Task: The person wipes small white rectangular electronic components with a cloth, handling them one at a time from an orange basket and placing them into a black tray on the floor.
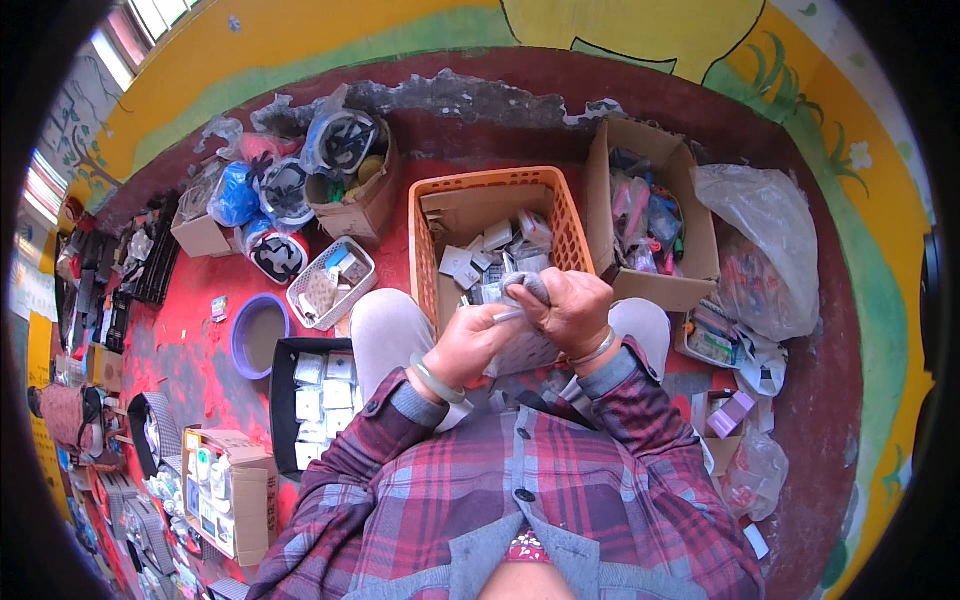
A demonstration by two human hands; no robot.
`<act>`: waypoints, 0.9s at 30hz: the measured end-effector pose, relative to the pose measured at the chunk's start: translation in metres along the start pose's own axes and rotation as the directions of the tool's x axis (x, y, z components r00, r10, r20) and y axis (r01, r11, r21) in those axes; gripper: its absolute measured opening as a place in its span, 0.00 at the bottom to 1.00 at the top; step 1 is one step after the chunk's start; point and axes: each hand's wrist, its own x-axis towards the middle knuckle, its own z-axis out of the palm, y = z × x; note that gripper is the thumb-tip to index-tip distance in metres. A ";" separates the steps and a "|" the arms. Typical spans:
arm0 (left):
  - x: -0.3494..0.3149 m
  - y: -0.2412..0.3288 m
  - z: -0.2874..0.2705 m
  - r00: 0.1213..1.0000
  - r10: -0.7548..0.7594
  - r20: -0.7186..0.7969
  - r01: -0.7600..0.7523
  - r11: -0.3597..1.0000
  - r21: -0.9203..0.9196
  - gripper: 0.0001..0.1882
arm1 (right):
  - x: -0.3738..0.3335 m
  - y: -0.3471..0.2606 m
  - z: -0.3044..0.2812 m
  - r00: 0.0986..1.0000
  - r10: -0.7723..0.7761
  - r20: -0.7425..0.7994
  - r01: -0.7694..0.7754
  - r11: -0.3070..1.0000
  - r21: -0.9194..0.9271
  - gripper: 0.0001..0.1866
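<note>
Both of my hands are together in front of my lap, over the near edge of an orange plastic basket (427,250). My right hand (573,308) is closed on a bunched grey cloth (530,287). Just to its left, my left hand (468,345) pinches a slim white piece (508,315) whose far end runs to the cloth. What the cloth wraps, if anything, is hidden. Inside the basket, lined with cardboard, lie several small white box-shaped pieces (460,267). A pale flat surface shows beneath my hands.
Right of the basket stands a cardboard box (690,290) of wrapped goods, beside a large clear plastic bag (765,250). On the left are a white basket (363,287), a purple basin (240,345), and a black tray (284,395) with rows of white packets. Another cardboard box (252,505) holds white items.
</note>
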 end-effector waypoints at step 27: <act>0.008 -0.028 -0.042 0.985 0.078 -0.155 -0.067 0.995 0.074 0.07 | -0.011 0.041 -0.002 0.561 0.231 0.795 -0.817 -0.002 0.576 0.27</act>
